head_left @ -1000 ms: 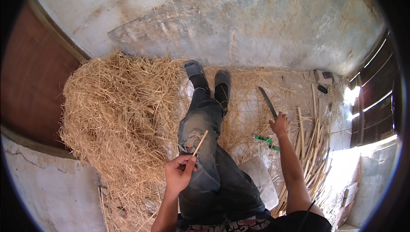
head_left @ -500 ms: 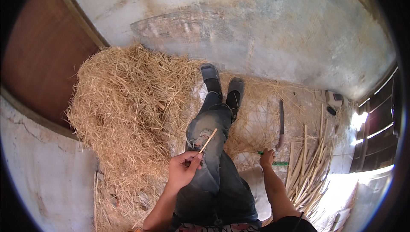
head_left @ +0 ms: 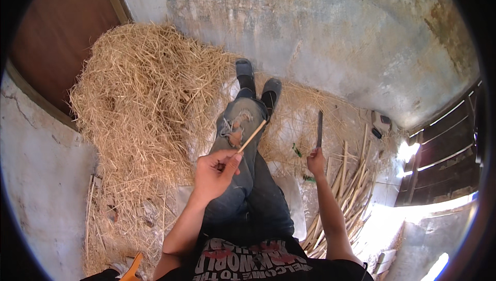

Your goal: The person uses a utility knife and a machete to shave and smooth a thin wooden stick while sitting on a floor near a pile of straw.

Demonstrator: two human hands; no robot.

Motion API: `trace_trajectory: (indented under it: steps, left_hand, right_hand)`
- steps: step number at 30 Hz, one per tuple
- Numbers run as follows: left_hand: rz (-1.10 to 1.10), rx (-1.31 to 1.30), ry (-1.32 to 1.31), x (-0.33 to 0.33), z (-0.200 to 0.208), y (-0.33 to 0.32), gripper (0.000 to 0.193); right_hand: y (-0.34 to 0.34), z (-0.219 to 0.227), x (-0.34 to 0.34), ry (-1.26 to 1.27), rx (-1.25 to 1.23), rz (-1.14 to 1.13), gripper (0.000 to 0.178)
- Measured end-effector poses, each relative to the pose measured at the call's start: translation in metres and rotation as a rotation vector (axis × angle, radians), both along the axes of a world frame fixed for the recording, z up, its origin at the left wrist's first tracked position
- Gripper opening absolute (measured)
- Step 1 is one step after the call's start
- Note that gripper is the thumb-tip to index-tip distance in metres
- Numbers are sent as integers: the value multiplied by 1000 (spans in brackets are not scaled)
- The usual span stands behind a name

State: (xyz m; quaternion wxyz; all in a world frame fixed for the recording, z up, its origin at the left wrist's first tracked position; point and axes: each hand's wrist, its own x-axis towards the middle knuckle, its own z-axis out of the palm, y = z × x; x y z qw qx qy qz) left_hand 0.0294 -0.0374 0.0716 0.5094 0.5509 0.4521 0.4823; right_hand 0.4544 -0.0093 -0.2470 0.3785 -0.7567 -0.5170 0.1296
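Over my thigh, my left hand is closed, pinching a thin pale wooden strip between thumb and fingers; the strip slants up and away to the right. Off to the right, low near the floor, my right hand is wrapped round the handle end of a long dark-bladed knife. Its blade points away from me, and the fingers hide most of the handle. A small green object, too small to name, lies just left of that hand, and another green piece shows beside my forearm.
A large heap of straw fills the left, against the wall. Several long wooden strips lie piled right of my right forearm. My crossed legs stretch out in the middle. Part of an orange object shows at the lower left.
My right hand has left the green object and taken hold of the knife, which lay on the floor before. My left hand keeps the strip. The whole view has shifted.
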Motion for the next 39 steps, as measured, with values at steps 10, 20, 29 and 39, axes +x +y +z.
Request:
trace_trajectory:
  steps: [10, 20, 29, 39]
  left_hand:
    - [114, -110, 37, -23, -20, -7, 25]
    - [128, -167, 51, -4, -33, 22, 24]
    - [39, -47, 36, 28, 0, 20, 21]
    - [-252, 15, 88, 69, 10, -41, 17]
  right_hand:
    - [48, -91, -29, -9, -598, 82, 45]
    - [21, -113, -60, -42, -731, -187, 62]
    - [-22, 3, -64, 501, 215, -137, 17]
    - [-86, 302, -170, 808, 249, 411, 22]
